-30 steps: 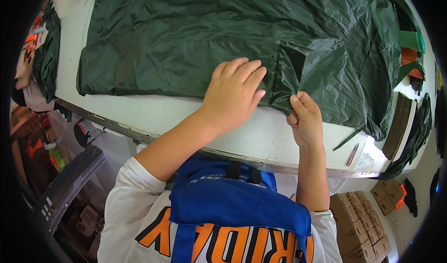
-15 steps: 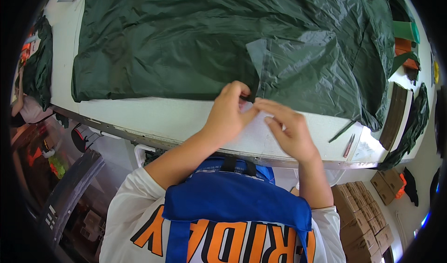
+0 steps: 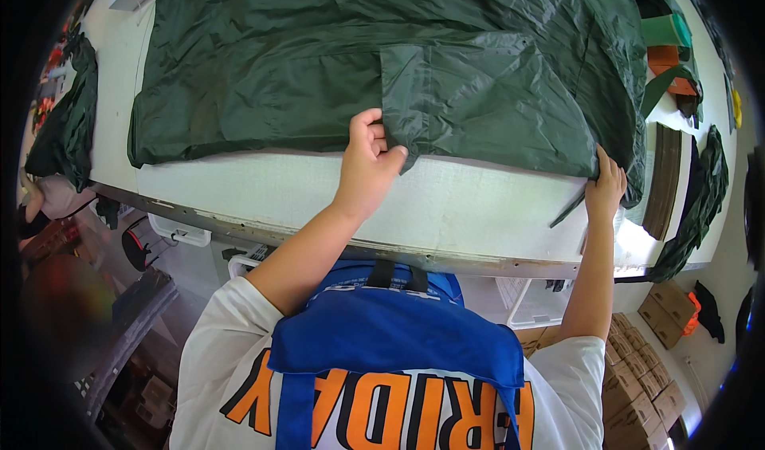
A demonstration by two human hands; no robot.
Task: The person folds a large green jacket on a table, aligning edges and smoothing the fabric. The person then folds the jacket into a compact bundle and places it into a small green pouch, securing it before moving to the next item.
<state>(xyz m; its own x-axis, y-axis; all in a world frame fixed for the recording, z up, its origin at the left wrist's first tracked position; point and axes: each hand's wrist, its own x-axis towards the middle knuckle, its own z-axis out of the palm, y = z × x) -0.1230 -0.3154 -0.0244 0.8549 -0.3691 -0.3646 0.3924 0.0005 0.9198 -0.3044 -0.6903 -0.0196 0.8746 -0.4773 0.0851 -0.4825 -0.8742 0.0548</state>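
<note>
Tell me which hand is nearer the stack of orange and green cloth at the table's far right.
Right. The right hand grips the dark green fabric at its right edge, below the stack. The left hand pinches the fabric's near edge mid-table, much farther away.

We see a dark green cloth (image 3: 319, 59) spread over most of the white table (image 3: 263, 191), its hem lying along the near edge. Our left hand (image 3: 368, 163) pinches the lower corner of a lighter green panel (image 3: 470, 99) that lies on the cloth near the middle of that edge. Our right hand (image 3: 606, 188) grips the cloth's hem close to the table's near right corner. Orange and green pieces (image 3: 668, 47) lie at the right edge, and cardboard boxes (image 3: 637, 370) sit on the floor below.
</note>
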